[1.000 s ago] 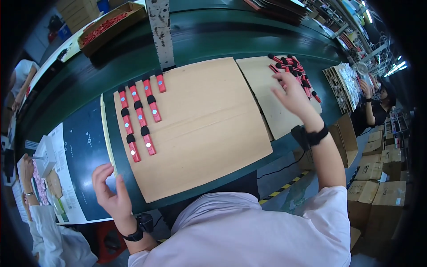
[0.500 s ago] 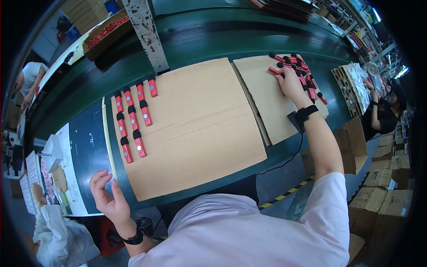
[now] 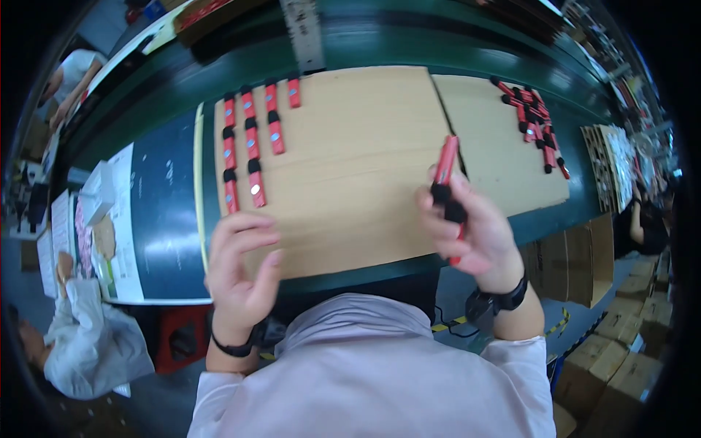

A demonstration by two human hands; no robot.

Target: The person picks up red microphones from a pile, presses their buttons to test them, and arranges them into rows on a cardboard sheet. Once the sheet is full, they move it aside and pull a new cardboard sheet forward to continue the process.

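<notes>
Bench (image 3: 394,36); box (image 3: 223,28), red contents (image 3: 207,9); right fingers (image 3: 439,228) hold sticks (image 3: 447,157)

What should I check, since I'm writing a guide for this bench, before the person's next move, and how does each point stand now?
1. Right hand loaded: ok, it holds two red sticks.
2. Held sticks facing alike: not ok, their black ends sit close together and the red bodies point opposite ways.
3. Left hand free: ok, open with nothing visible in it.
4. Laid-out sticks on the larger cardboard facing alike: ok, every black end points away from the person.
5. Loose sticks sorted: not ok, jumbled on the smaller cardboard.
6. Firmness of grip: cannot tell.
</notes>
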